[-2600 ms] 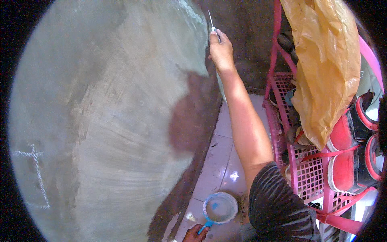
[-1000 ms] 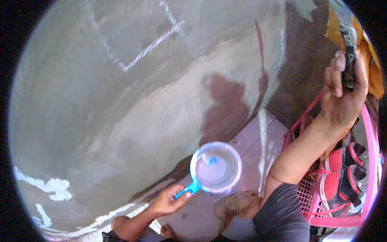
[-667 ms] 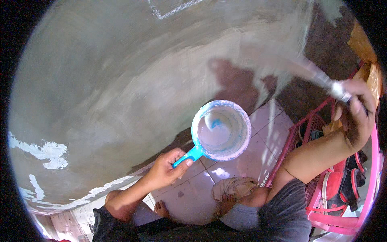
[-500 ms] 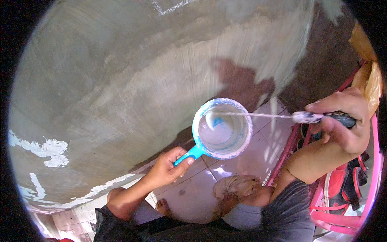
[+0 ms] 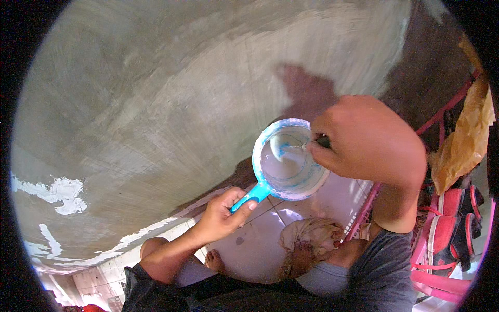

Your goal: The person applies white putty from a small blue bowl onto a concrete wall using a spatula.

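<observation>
Gripping the blue handle, the left hand (image 5: 221,216) held a blue scoop (image 5: 288,161) of pale paint just above itself, before the grey wall (image 5: 156,104). Closed around a brush (image 5: 314,143), the right hand (image 5: 371,140) dipped its tip into the scoop at its left.

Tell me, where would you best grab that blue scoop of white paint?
By its blue handle, coming from below left. It juts out from the scoop, whose bowl is open and wet inside. The left hand grips there, while the right hand dips a tool from the right.
</observation>
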Demonstrator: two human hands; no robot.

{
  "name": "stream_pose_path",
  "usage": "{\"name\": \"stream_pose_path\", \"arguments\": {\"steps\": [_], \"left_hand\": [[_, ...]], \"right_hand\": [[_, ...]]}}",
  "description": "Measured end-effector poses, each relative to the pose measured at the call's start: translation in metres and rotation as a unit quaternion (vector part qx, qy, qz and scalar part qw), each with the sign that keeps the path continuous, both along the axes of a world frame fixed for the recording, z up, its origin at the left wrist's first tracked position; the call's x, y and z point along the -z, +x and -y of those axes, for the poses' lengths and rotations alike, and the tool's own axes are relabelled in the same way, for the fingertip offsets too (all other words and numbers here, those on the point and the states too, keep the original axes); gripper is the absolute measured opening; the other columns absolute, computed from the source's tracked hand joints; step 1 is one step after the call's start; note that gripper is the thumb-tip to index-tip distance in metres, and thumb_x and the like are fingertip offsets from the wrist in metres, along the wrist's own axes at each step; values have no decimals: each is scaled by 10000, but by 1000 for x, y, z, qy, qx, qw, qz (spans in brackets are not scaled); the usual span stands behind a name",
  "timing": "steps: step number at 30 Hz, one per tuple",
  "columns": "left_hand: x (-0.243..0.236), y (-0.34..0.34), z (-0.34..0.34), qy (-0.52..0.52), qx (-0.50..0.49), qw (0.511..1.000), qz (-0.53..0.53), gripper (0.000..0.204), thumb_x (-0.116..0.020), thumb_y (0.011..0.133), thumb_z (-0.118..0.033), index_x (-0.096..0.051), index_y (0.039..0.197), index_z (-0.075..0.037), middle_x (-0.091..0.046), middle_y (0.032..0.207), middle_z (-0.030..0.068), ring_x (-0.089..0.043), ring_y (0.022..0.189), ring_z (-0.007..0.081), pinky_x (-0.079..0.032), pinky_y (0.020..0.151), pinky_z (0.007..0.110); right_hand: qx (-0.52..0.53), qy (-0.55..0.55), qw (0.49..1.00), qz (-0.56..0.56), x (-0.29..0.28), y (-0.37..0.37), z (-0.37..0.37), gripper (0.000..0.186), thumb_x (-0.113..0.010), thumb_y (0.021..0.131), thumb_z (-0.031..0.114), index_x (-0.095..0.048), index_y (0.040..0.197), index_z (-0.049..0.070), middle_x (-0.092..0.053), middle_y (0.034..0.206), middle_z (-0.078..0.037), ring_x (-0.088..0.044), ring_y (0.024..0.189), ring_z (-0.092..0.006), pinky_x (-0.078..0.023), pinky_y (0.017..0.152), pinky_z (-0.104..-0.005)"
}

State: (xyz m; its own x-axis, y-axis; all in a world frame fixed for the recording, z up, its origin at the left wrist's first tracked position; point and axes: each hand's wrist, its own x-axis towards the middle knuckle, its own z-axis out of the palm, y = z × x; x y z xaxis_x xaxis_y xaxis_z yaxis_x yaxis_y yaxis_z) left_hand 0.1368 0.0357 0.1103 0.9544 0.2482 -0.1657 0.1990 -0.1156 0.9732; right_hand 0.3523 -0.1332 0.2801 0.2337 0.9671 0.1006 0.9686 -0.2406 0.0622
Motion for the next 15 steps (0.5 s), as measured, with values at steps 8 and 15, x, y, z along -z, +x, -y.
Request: {"name": "stream_pose_path", "arguments": {"steps": [8, 15], "left_hand": [[5, -2, 0, 11, 13, 1000, -25, 220, -626, 957, -264, -573, 920, -53, -516, 660, -35, -488, 592, 43, -397, 518, 242], [15, 1, -2, 0, -3, 1000, -13, 219, -626, 958, -251, -562, 875, -59, -515, 668, -41, -479, 595, 42, -390, 523, 246]], "right_hand": [[-25, -5, 1000, 14, 44, -10, -43, 186, -620, 736, 183, -692, 687, 18, -649, 697, -222, -663, 660, -380, -530, 613, -463], [-127, -73, 989, -10, 63, -25, -57, 116, -654, 703, 139, -718, 694, 44, -677, 692, -185, -688, 648, -332, -543, 583, -432]]}}
